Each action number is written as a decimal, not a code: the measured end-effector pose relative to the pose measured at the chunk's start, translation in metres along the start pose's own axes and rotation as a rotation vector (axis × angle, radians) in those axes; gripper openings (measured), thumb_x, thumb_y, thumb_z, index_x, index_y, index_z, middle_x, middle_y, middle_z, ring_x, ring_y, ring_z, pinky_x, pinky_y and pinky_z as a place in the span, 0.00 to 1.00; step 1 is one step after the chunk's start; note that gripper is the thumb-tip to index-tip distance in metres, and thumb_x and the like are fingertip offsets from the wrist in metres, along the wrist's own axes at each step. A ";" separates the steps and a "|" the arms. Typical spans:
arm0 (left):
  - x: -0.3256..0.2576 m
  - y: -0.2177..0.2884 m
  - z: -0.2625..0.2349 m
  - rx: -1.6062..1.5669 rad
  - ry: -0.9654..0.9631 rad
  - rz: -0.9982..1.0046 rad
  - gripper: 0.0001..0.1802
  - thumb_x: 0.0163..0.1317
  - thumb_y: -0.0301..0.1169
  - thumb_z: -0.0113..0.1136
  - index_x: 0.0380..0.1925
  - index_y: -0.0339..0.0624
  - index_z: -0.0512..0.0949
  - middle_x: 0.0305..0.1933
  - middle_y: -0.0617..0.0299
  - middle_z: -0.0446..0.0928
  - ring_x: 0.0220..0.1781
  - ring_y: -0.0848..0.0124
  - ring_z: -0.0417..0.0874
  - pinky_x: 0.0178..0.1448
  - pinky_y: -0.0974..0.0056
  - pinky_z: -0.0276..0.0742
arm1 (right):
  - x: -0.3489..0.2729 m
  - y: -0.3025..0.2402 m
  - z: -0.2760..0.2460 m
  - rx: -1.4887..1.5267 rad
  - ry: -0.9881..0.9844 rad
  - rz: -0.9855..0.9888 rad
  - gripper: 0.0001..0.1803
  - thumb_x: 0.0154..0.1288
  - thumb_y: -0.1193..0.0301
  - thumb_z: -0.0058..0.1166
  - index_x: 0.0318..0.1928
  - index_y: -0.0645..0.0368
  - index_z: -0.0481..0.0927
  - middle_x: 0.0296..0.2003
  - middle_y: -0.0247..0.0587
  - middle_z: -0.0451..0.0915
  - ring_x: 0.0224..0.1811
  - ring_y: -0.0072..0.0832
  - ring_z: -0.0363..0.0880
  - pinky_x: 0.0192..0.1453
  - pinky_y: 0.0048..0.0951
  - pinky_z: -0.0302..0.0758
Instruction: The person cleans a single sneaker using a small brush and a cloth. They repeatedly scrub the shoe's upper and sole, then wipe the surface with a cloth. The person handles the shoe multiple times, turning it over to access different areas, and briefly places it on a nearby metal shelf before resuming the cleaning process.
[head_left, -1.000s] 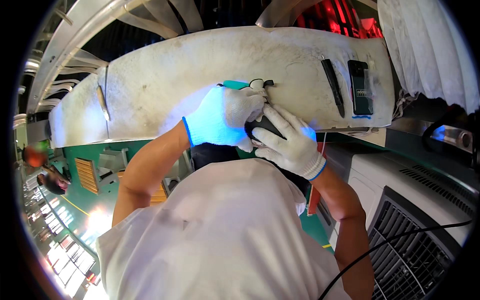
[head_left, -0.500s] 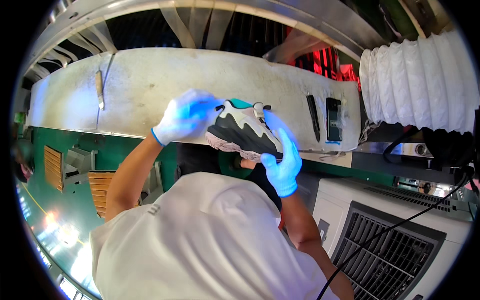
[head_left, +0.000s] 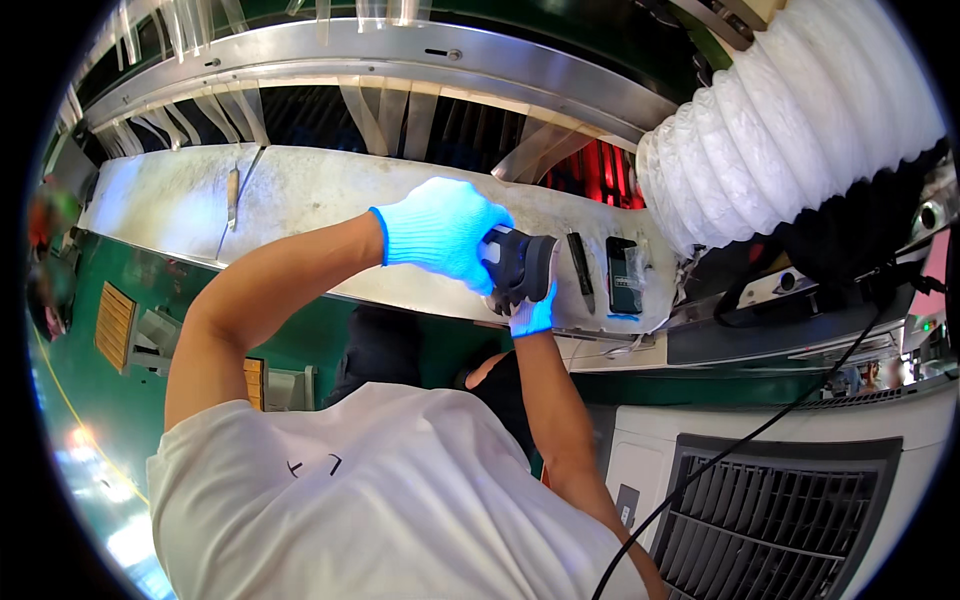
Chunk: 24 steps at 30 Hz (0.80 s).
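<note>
A sneaker (head_left: 522,266) with dark grey and pale parts is held up at the front edge of the worktable, one end turned toward me. My left hand (head_left: 445,232), in a white knit glove lit blue, reaches across and is closed on the sneaker's left side. From below, my right hand (head_left: 533,314), gloved the same way, grips the shoe; its fingers are mostly hidden behind it. Much of the shoe's far side is hidden too.
On the pale worktable (head_left: 320,190) lie a wooden-handled knife (head_left: 233,198), a black pen-like tool (head_left: 581,272) and a phone (head_left: 623,275). Clear strips (head_left: 385,115) hang behind. A white ribbed duct (head_left: 780,130) stands right, above a vented white unit (head_left: 770,520) with a black cable (head_left: 740,440).
The sneaker has turned from side-on to end-on. My left hand has moved right onto it, and my right hand has gone lower behind it. The view has shifted.
</note>
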<state>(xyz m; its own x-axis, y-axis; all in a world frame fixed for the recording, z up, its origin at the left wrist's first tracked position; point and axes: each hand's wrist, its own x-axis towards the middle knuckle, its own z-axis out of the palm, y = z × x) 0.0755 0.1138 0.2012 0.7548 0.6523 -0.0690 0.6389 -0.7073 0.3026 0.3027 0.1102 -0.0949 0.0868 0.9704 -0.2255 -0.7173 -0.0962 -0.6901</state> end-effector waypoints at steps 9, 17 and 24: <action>0.008 0.026 -0.003 0.015 -0.029 -0.085 0.43 0.44 0.56 0.88 0.59 0.46 0.90 0.39 0.51 0.92 0.38 0.51 0.94 0.46 0.54 0.90 | -0.098 -0.125 0.090 -0.561 -0.391 -0.415 0.58 0.61 0.49 0.83 0.85 0.55 0.66 0.74 0.49 0.76 0.80 0.48 0.75 0.86 0.51 0.71; -0.006 0.007 0.010 -0.096 0.098 -0.016 0.41 0.44 0.48 0.91 0.60 0.45 0.90 0.42 0.51 0.92 0.40 0.52 0.95 0.47 0.55 0.90 | -0.082 -0.091 0.089 -0.265 -0.509 -0.639 0.57 0.55 0.40 0.84 0.76 0.59 0.73 0.71 0.50 0.79 0.76 0.47 0.77 0.85 0.50 0.70; 0.000 0.030 -0.001 -0.061 0.010 -0.031 0.37 0.47 0.50 0.89 0.57 0.46 0.90 0.41 0.54 0.92 0.39 0.52 0.94 0.47 0.55 0.90 | -0.098 -0.080 0.079 -0.298 -0.444 -0.549 0.86 0.42 0.31 0.87 0.90 0.61 0.50 0.87 0.56 0.59 0.89 0.50 0.59 0.93 0.53 0.55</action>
<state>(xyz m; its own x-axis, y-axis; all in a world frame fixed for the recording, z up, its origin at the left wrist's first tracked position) 0.0945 0.0929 0.2116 0.7331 0.6766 -0.0697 0.6514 -0.6689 0.3582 0.2972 0.0401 0.0370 0.0460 0.8882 0.4572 -0.4295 0.4308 -0.7937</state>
